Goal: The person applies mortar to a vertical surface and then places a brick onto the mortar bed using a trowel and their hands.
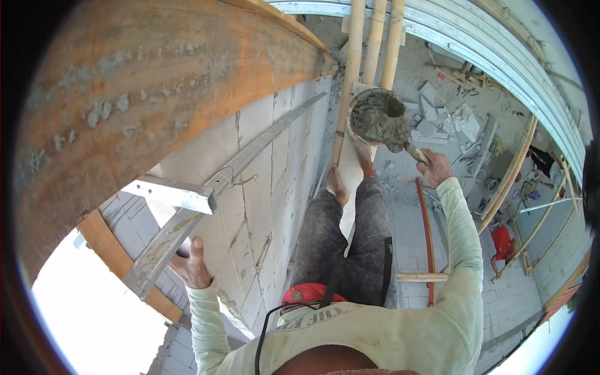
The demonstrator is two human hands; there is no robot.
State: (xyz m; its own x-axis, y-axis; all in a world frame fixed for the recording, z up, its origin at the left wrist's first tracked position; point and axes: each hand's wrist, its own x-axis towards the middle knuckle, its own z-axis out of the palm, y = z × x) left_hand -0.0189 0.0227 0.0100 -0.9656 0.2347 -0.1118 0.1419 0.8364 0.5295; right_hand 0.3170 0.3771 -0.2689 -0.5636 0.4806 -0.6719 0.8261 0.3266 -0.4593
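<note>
Slanting forward-left toward mortar [377, 119]: trowel [419, 155]

Trowel [413, 152] gripped in right hand [437, 169]; far end hidden by mortar [377, 116] in bucket [352, 126], ahead-left of grip. Bamboo poles [354, 56] seen beyond. Left hand [193, 269] placed at metal channel [164, 251], contact partly hidden.

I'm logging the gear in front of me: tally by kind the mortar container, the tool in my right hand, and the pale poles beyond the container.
Mortar container: 1
Tool in right hand, a trowel: 1
Pale poles: 3
Total: 5
</note>
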